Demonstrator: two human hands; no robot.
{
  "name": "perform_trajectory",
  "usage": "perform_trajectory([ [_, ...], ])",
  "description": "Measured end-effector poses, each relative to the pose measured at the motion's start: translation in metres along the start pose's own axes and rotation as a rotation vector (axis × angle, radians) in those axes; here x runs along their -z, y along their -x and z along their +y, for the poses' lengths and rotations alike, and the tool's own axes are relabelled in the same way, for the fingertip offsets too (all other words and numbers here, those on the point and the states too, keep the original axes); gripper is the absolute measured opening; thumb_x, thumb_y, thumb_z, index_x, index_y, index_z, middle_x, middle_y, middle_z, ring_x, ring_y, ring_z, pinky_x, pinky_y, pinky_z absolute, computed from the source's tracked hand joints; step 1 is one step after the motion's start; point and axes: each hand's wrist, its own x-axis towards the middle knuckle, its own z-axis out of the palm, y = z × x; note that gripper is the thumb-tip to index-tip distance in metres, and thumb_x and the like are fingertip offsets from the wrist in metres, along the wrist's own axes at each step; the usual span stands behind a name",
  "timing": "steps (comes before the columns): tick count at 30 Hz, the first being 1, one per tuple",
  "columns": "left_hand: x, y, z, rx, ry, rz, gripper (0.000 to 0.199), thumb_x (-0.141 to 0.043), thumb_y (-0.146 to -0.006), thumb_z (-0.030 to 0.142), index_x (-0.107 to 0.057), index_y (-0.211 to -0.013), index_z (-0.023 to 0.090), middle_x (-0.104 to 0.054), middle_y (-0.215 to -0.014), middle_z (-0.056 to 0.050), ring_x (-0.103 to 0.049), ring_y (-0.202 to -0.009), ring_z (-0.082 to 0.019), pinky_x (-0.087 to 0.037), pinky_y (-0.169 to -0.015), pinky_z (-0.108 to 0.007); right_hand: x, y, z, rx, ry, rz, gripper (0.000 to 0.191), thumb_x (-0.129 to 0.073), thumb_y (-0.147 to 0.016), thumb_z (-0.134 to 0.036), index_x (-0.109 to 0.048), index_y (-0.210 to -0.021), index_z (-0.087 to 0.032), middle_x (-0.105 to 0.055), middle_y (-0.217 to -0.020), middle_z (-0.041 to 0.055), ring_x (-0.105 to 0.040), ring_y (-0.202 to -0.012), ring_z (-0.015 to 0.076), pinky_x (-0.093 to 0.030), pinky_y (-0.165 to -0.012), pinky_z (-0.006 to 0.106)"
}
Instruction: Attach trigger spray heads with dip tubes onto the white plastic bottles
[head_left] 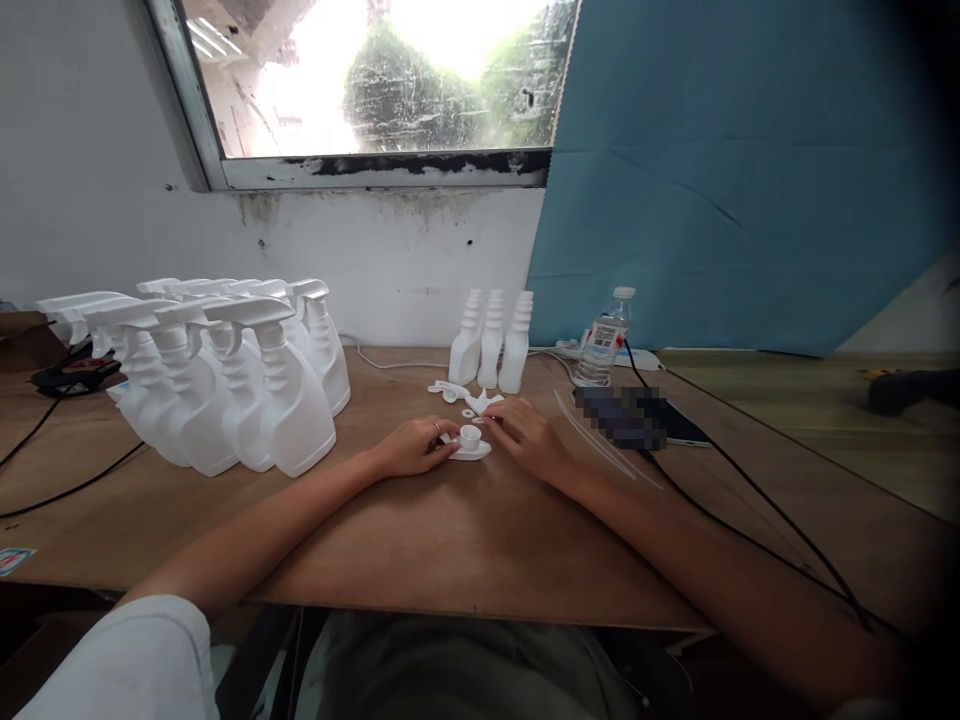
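On the table in front of me lies a white plastic sprayer-head piece (470,450) with an upright round collar. My left hand (415,447), a ring on one finger, grips the left end of that piece between thumb and fingers. My right hand (531,437) is just above and right of the collar, its thumb and forefinger pinched together at a small white part (478,420) that is too small to name. Just beyond the fingers lie a small white ring (468,413), a white trigger (486,402) and another white sprayer part (448,391).
Several white spray bottles with heads (296,410) stand at the left. Three headless bottles (490,340) stand near the wall. Thin clear tubes (596,440), a water bottle (602,345), a blurred dark object (622,418) and black cables (739,470) are at the right.
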Motion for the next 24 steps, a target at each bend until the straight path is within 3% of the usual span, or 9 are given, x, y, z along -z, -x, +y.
perform_trajectory([
  [4, -0.0005, -0.0010, 0.0039, -0.018, -0.011, 0.006, 0.032, -0.044, -0.094, 0.037, -0.059, -0.113, 0.015, -0.066, -0.098, -0.008, -0.063, -0.083, -0.016, -0.048, -0.079, -0.026, -0.0014, -0.0009, -0.0062, 0.203, -0.006, -0.034, 0.009, -0.053, -0.092, -0.015, -0.059, -0.098, -0.018, -0.069, -0.090, 0.0055, -0.062, -0.087, 0.0167, -0.047, -0.080, 0.034],
  [7, -0.0008, -0.0011, 0.0041, -0.021, -0.011, 0.011, 0.032, -0.044, -0.095, 0.039, -0.058, -0.113, 0.016, -0.066, -0.099, -0.008, -0.063, -0.085, -0.017, -0.048, -0.080, -0.027, -0.0010, -0.0014, -0.0067, 0.241, -0.011, -0.067, 0.012, -0.051, -0.092, -0.014, -0.060, -0.099, -0.018, -0.069, -0.091, 0.0064, -0.063, -0.087, 0.0170, -0.048, -0.079, 0.034],
  [13, -0.0010, 0.0018, 0.0036, -0.032, 0.085, 0.027, 0.048, -0.049, -0.093, 0.041, -0.037, -0.134, 0.020, -0.064, -0.107, -0.005, -0.062, -0.073, -0.013, -0.049, -0.076, -0.027, 0.0053, -0.0009, -0.0080, 0.182, -0.085, -0.143, 0.018, -0.053, -0.090, -0.016, -0.060, -0.106, -0.019, -0.067, -0.104, 0.0080, -0.062, -0.097, 0.0186, -0.049, -0.086, 0.036],
  [17, -0.0009, 0.0015, 0.0047, -0.114, 0.001, 0.035, 0.043, -0.053, -0.090, 0.043, -0.045, -0.126, 0.021, -0.063, -0.112, -0.007, -0.062, -0.095, -0.019, -0.047, -0.084, -0.029, 0.0055, 0.0019, -0.0100, 0.127, -0.139, -0.193, 0.017, -0.055, -0.090, -0.020, -0.056, -0.107, -0.020, -0.063, -0.112, 0.0089, -0.060, -0.107, 0.0181, -0.049, -0.093, 0.034],
  [24, -0.0001, 0.0000, 0.0064, -0.140, -0.044, 0.008, 0.034, -0.050, -0.092, 0.035, -0.049, -0.124, 0.022, -0.062, -0.116, -0.007, -0.061, -0.098, -0.019, -0.046, -0.085, -0.028, 0.0058, 0.0009, -0.0110, 0.029, -0.112, -0.321, 0.014, -0.055, -0.091, -0.028, -0.053, -0.102, -0.020, -0.058, -0.119, 0.0091, -0.058, -0.110, 0.0186, -0.048, -0.094, 0.033],
])
